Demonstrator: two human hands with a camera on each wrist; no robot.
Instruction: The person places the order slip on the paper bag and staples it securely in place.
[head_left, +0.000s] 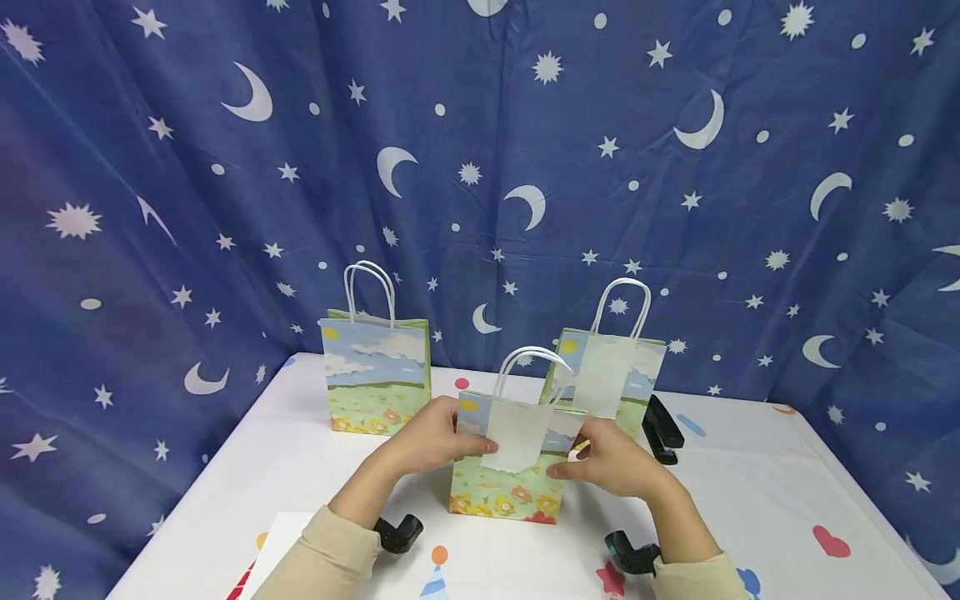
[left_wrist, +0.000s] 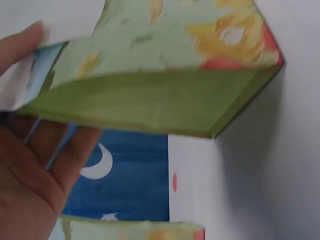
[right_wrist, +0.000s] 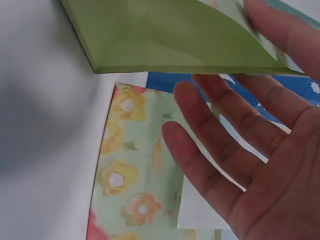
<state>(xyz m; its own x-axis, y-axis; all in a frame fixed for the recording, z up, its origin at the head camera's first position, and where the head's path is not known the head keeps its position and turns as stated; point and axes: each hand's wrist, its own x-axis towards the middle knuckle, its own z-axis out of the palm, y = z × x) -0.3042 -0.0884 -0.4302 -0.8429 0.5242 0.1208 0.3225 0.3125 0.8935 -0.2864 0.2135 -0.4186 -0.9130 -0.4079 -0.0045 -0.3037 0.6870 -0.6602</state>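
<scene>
A small paper gift bag (head_left: 504,492) with white handles stands upright at the middle of the table, painted with flowers and sky. A white paper piece (head_left: 516,435) with a ragged lower edge covers part of its upper front. My left hand (head_left: 429,437) holds the bag's left side, thumb over the white paper and fingers behind. At the other side my right hand (head_left: 617,460) grips the bag with the thumb in front. Its other fingers (right_wrist: 225,155) spread behind the bag's green side panel (right_wrist: 150,42). In the left wrist view, the opposite green side (left_wrist: 145,102) shows.
Behind to the left stands a matching gift bag (head_left: 375,354). Another bag (head_left: 649,360), with a white paper piece (head_left: 603,375) on its front, stands behind to the right, beside a black stapler (head_left: 662,429). A white sheet (head_left: 279,542) lies at front left. A starry curtain (head_left: 480,125) hangs behind.
</scene>
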